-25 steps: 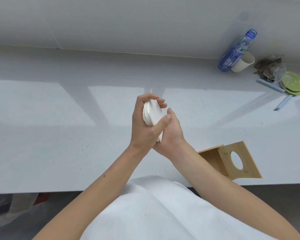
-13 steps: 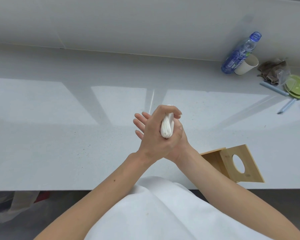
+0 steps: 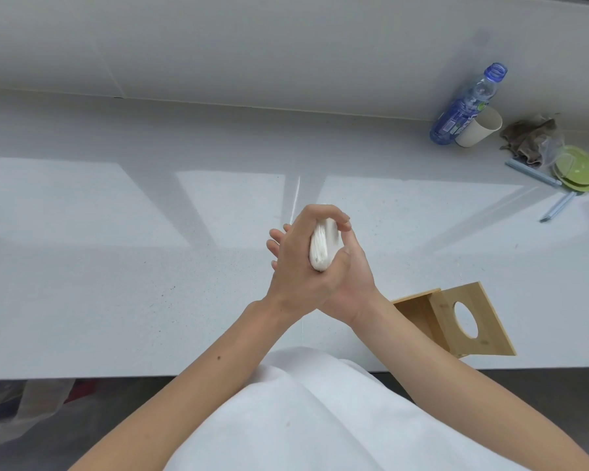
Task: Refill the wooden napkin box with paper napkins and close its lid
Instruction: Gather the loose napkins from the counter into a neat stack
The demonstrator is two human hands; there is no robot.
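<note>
A folded stack of white paper napkins is pressed edge-up between both my hands above the middle of the white counter. My left hand wraps over it from the left, thumb and fingers curled around it. My right hand backs it from the right, its fingertips showing past the left hand. The wooden napkin box stands near the counter's front edge, right of my right wrist and partly hidden by my forearm. Its lid, with an oval hole, is swung open to the right.
At the back right stand a blue plastic bottle and a paper cup. Beside them lie a brown rag, green discs and pale blue sticks. The counter's front edge runs just before my body.
My hands have lowered and turned, and the napkin stack has been squeezed into a narrower bundle standing on edge. The box and lid have not moved.
</note>
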